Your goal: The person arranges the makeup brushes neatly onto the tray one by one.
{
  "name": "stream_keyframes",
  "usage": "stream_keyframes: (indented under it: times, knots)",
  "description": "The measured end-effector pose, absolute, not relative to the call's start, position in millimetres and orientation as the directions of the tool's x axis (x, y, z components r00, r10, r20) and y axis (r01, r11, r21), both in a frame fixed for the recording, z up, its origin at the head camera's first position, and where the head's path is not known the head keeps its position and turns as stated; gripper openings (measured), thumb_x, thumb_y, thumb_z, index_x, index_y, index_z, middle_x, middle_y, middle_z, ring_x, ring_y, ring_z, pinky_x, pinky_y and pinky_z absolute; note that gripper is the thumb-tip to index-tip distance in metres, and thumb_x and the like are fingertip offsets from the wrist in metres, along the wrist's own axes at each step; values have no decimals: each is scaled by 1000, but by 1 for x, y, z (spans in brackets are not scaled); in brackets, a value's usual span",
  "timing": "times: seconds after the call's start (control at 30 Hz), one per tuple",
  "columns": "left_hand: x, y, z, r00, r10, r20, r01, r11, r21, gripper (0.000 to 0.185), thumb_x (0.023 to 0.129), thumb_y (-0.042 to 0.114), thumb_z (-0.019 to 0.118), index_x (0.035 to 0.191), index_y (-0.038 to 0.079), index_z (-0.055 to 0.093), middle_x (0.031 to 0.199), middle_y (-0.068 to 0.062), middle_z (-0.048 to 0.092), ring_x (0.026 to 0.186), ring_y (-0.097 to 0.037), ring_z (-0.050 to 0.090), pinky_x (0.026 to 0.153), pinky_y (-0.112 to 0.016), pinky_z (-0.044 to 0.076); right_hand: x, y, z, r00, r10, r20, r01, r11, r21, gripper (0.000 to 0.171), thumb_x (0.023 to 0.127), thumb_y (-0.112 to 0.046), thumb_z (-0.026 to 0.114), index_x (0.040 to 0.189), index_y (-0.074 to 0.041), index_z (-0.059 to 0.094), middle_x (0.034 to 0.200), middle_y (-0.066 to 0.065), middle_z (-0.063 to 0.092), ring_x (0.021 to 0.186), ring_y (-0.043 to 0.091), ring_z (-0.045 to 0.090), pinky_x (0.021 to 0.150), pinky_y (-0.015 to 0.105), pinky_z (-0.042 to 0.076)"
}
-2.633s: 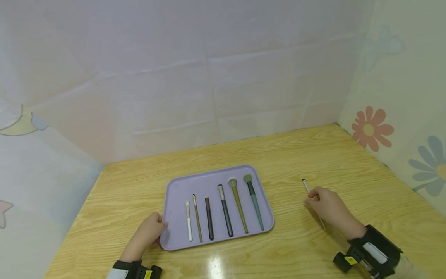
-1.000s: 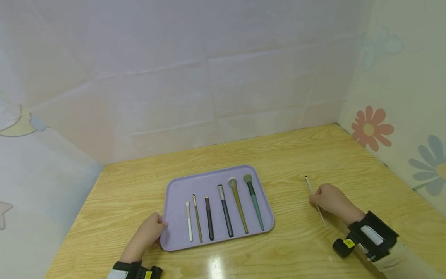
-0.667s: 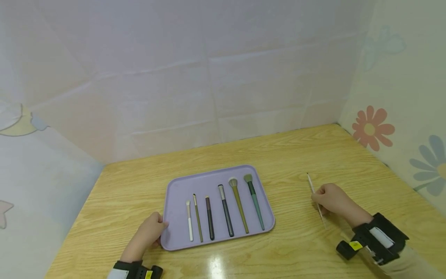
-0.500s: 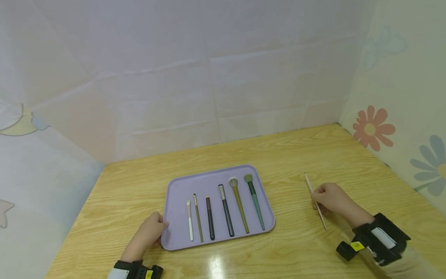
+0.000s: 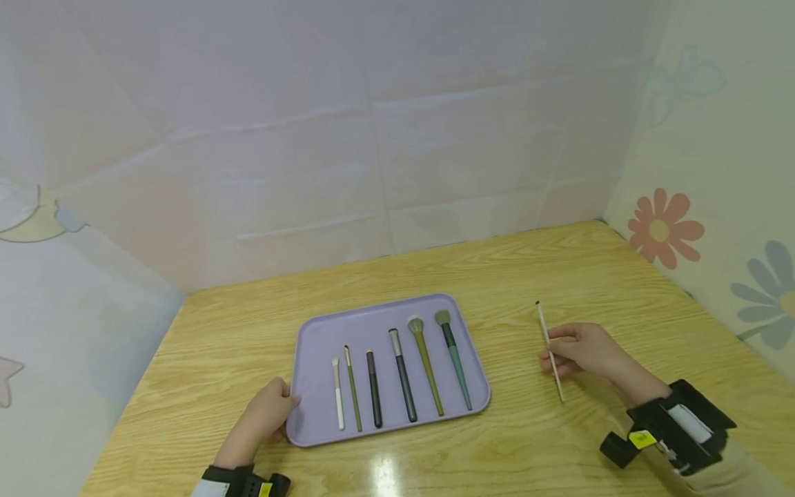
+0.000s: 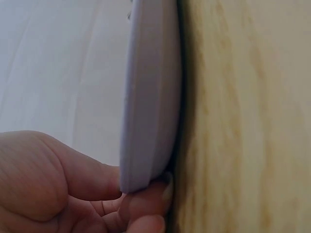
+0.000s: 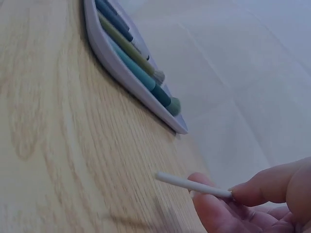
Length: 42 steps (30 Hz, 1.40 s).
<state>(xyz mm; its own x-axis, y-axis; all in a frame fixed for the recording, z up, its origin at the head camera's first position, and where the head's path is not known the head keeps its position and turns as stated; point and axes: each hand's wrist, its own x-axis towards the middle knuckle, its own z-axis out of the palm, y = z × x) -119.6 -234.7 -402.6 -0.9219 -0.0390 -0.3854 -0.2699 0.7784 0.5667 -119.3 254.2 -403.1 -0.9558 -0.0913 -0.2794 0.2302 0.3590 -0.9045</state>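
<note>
My right hand (image 5: pixel 586 351) pinches a thin white makeup brush (image 5: pixel 542 320) with a small dark tip, to the right of the tray. In the right wrist view, its pale handle (image 7: pixel 176 181) sticks out past thumb and fingers, over the wood. A lilac tray (image 5: pixel 313 345) lies on the table with several makeup brushes side by side, among them a green one (image 5: pixel 455 359), an olive one (image 5: pixel 425 362) and a short white one (image 5: pixel 338 400). My left hand (image 5: pixel 263 412) grips the tray's left edge near its front corner, thumb on the rim and fingers beneath in the left wrist view.
The wooden table (image 5: pixel 497 449) runs back to a pale cloth backdrop (image 5: pixel 298 207). A side panel with printed flowers (image 5: pixel 658 231) stands along the right edge. A black wrist camera mount (image 5: pixel 677 428) sits on my right forearm.
The right hand has turned and lifted the white brush, which now stands more upright and slightly farther left than half a second ago. Left hand and tray have stayed put.
</note>
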Motion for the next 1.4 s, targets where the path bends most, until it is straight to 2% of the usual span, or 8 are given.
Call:
stream_keyframes:
  times: [0.23,0.5,1.03,1.4]
  knots:
    - [-119,-236,-403,-920,-43,-389,-275,779,564,14,96,7,51,90,-4,48,73,-13,52,59,-21,53,51,-30,48,-118,253,-406,-946,-126,-300,260,263,-929,42,99,-3,45,128,24,30,91,13,69,79,21,70,65,32,57]
    - [-120,-236,-404,-922,-50,-384,-275,782,559,15,96,8,52,90,-5,48,74,-13,53,59,-22,54,51,-31,48,-118,248,-403,-945,-137,-295,257,245,-935,37,100,-3,43,125,23,33,88,9,68,78,19,69,65,31,56]
    - [-120,-236,-404,-925,-37,-379,-266,775,574,14,96,6,51,90,-6,48,75,-14,53,60,-22,56,52,-32,49,-120,233,-399,-946,-172,-275,238,208,-949,40,101,-5,44,127,23,32,94,14,69,81,19,70,65,31,56]
    - [-120,-237,-406,-926,-33,-377,-262,775,575,14,96,7,51,91,-6,48,75,-14,54,60,-22,56,51,-31,49,-122,220,-398,-947,-183,-263,222,214,-951,35,100,-5,45,122,21,37,91,10,70,74,17,68,62,30,56]
